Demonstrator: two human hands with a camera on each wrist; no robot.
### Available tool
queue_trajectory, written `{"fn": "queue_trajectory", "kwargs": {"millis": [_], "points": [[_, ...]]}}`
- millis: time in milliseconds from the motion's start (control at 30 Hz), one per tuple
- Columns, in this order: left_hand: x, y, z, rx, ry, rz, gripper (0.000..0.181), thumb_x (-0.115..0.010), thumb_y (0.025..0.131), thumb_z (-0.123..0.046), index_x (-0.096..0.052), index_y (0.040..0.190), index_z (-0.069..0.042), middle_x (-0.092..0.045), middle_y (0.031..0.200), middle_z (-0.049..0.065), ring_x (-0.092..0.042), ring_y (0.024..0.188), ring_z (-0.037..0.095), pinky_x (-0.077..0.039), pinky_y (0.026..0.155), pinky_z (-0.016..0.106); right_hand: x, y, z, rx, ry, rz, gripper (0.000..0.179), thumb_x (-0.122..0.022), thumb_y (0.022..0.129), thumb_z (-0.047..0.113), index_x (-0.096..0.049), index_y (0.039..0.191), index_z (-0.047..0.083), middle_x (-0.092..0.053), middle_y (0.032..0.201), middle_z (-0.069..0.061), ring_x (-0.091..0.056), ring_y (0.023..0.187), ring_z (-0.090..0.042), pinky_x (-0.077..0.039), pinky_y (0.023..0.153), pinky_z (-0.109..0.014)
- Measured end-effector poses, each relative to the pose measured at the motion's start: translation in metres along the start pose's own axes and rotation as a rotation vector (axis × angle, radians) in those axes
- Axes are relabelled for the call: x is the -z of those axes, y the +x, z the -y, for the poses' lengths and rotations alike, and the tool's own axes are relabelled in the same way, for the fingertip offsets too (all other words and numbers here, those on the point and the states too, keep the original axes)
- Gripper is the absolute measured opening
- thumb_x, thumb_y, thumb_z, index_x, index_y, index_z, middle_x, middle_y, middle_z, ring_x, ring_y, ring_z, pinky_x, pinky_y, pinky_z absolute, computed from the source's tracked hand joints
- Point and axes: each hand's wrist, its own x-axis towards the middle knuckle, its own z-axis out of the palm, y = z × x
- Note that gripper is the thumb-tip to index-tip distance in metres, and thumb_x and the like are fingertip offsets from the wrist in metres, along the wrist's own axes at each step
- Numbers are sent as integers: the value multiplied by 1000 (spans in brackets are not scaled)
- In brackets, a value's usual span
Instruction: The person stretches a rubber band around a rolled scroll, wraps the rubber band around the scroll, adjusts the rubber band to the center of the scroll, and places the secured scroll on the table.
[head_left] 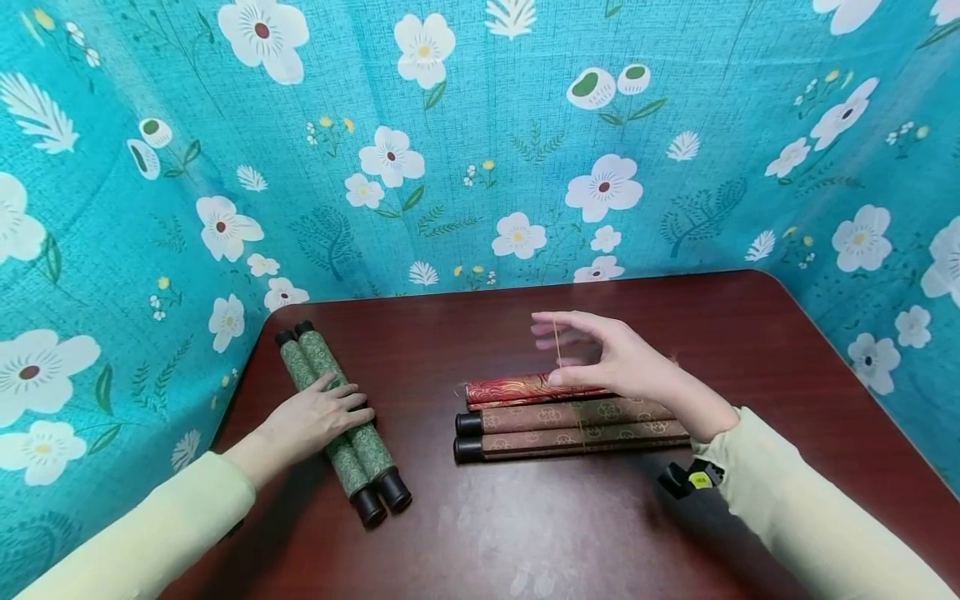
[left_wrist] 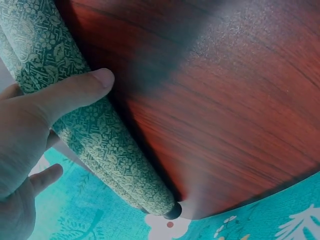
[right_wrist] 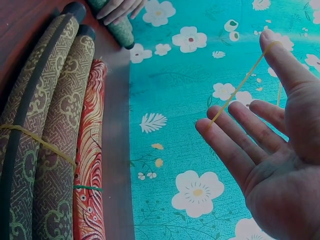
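Note:
Two green patterned scroll rolls [head_left: 371, 446] with black end knobs lie side by side on the left of the table. My left hand [head_left: 307, 421] grips them around the middle; in the left wrist view its thumb [left_wrist: 80, 92] lies across the green fabric. Over the red-and-gold roll [head_left: 510, 390], my right hand [head_left: 626, 358] is raised with fingers spread. A thin yellow rubber band [right_wrist: 240, 89] stretches between its thumb and fingers. Nearer me than the red roll are two brown patterned scrolls [head_left: 525, 417], bound together by another yellow band [right_wrist: 45, 143].
The dark red wooden table [head_left: 480, 533] has rounded back corners. A turquoise flowered cloth [head_left: 465, 200] hangs behind it and at both sides. A green tie [right_wrist: 87, 188] circles the red roll.

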Motion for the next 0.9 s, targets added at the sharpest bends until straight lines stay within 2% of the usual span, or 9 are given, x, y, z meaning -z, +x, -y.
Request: {"fn": "queue_trajectory", "kwargs": {"millis": [267,433,567,733,900], "points": [[2,0,5,8,-41,-37,53,-86,86,1,-72,132,-20,-72,128,10,-68,124,31,-48,110,60,-1,2,-1,-9,24,1,74,-86,91,11,-54,158,16,-66,146,-9,-67,130,-27,-60,98,-38],[7,0,10,40,-95,-75,69,-101,71,-20,-70,133,-18,-72,125,11,-69,120,33,-47,110,63,-3,4,-2,-3,33,4,74,-86,91,10,-53,158,14,-65,146,-11,-67,130,-31,-60,98,-38],[15,2,14,92,-148,-94,80,-104,66,-35,-69,135,-17,-72,127,13,-70,118,35,-46,110,66,-3,4,-3,1,31,5,74,-86,92,10,-53,158,13,-66,146,-11,-67,129,-34,-60,98,-38],[28,9,17,185,-243,-121,78,-102,70,-34,-69,138,-14,-71,128,15,-70,118,37,-43,109,73,-4,5,-3,11,9,5,73,-85,92,10,-53,158,12,-66,145,-11,-67,128,-35,-60,98,-37],[40,17,19,259,-320,-149,79,-100,73,-34,-68,141,-12,-70,127,17,-71,115,38,-43,108,75,-4,6,-4,24,24,0,73,-85,92,7,-52,158,10,-66,145,-13,-66,128,-41,-61,97,-37]]}}
